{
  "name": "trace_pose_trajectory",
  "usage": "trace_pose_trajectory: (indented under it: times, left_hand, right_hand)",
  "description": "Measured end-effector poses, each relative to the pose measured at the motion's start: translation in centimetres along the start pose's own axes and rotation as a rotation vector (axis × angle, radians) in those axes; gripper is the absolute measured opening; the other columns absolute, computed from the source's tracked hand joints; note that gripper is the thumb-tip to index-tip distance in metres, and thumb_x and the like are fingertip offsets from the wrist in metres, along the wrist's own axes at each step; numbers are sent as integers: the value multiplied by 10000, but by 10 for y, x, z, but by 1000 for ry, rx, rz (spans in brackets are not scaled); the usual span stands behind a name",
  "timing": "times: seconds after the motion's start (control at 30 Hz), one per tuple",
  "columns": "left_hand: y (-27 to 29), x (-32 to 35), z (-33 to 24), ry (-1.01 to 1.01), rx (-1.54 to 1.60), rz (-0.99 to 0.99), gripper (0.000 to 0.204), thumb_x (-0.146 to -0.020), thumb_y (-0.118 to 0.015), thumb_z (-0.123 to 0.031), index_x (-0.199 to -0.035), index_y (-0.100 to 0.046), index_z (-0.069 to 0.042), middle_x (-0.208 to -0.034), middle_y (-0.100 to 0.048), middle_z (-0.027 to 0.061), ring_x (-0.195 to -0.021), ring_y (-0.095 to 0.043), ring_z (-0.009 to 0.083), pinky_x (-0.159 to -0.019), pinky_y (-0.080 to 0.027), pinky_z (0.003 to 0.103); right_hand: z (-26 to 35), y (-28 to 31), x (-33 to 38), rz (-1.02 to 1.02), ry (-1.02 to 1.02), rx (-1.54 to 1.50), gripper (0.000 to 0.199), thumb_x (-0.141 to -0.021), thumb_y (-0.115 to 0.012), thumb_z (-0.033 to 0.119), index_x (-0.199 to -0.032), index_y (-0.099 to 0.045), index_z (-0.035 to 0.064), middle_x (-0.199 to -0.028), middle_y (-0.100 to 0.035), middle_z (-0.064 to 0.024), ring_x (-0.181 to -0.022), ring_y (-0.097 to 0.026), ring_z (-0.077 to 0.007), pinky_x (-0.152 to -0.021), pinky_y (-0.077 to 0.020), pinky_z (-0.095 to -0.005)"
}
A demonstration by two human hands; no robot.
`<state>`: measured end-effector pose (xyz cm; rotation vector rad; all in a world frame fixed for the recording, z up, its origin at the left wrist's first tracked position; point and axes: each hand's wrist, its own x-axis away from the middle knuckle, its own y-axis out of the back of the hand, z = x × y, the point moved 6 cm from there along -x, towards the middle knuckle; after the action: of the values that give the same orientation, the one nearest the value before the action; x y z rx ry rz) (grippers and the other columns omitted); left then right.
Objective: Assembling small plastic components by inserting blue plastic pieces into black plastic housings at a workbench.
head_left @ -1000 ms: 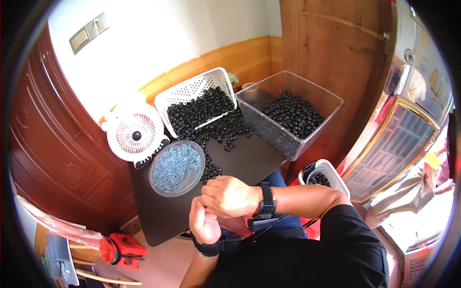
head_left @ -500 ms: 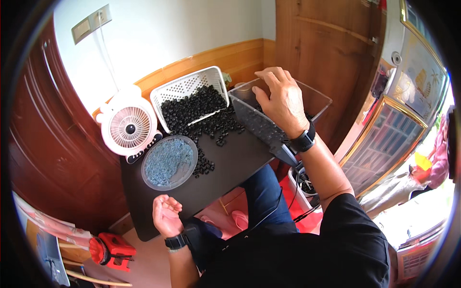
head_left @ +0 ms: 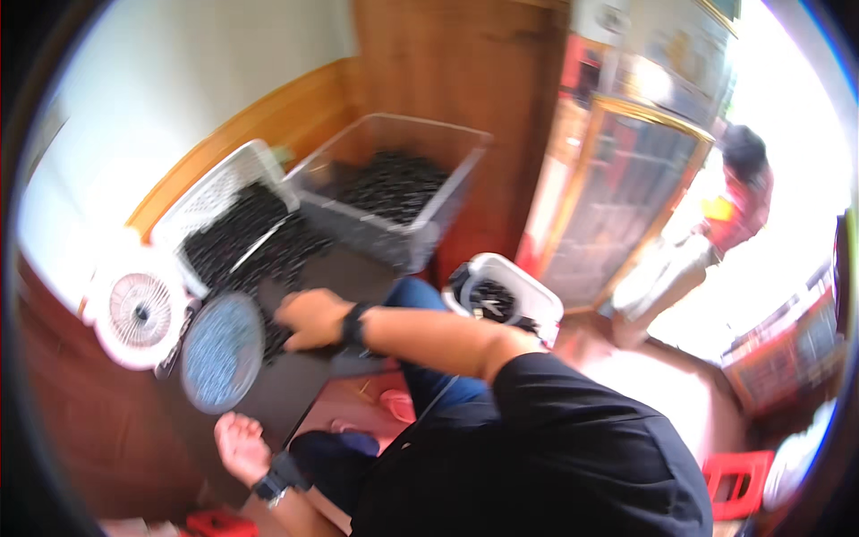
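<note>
Dark tabletop (head_left: 295, 394) under me, black pieces (head_left: 268, 246) spilling from my white slotted basket (head_left: 219, 192). Clear grey-tinted bin (head_left: 394, 188), more black inside. White round fan (head_left: 139, 309), speckled blue disc (head_left: 222, 351). Black watch strap, black sleeve, orange-brown wood trim (head_left: 259, 121).

One white basket (head_left: 219, 201), one clear bin (head_left: 394, 179) and one white tub (head_left: 503, 295) hold small black parts. There is one white fan (head_left: 136, 309), one round blue tray (head_left: 222, 351) and one red stool (head_left: 738, 483). Two hands show, each with one dark wristband.
</note>
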<state>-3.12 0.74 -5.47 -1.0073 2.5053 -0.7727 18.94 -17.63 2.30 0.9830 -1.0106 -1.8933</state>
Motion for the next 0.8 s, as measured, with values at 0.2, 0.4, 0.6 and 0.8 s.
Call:
trace_pose_trajectory:
  times: [0.2, 0.4, 0.6, 0.8]
  left_hand:
    - [41, -33, 11, 56, -25, 163, 291, -915, -517, -257, -1075, -553, -17, -878, -582, 69, -763, -546, 143, -687, -467, 275]
    - [-3, -3, 2, -36, -16, 68, 251, -857, -519, -181, -947, -624, 28, -782, -609, 126, -712, -588, 224, -607, -500, 323]
    - [4, -11, -1, -69, -61, 160, 273, -863, -510, -199, -964, -620, 30, -828, -619, 142, -755, -590, 235, -645, -498, 333]
    - [1, -7, -2, -57, -30, 131, 272, -877, -496, -188, -983, -611, 35, -844, -617, 148, -746, -588, 239, -652, -508, 340]
  right_hand:
    - [-4, -25, -1, -336, 16, 56, 303, -736, -658, 276, -902, -639, 24, -945, -589, -139, -913, -587, -292, -760, -501, -388]
    - [-4, -37, -1, -357, 37, 130, 318, -757, -655, 287, -929, -614, 23, -962, -566, -121, -919, -567, -266, -760, -488, -361]
    - [2, -33, 2, -352, 33, 150, 315, -779, -651, 294, -934, -615, 22, -974, -554, -113, -928, -554, -250, -747, -486, -343]
    - [-2, -33, -1, -321, -20, 70, 329, -800, -631, 300, -952, -621, 9, -1003, -551, -127, -958, -550, -261, -778, -478, -355]
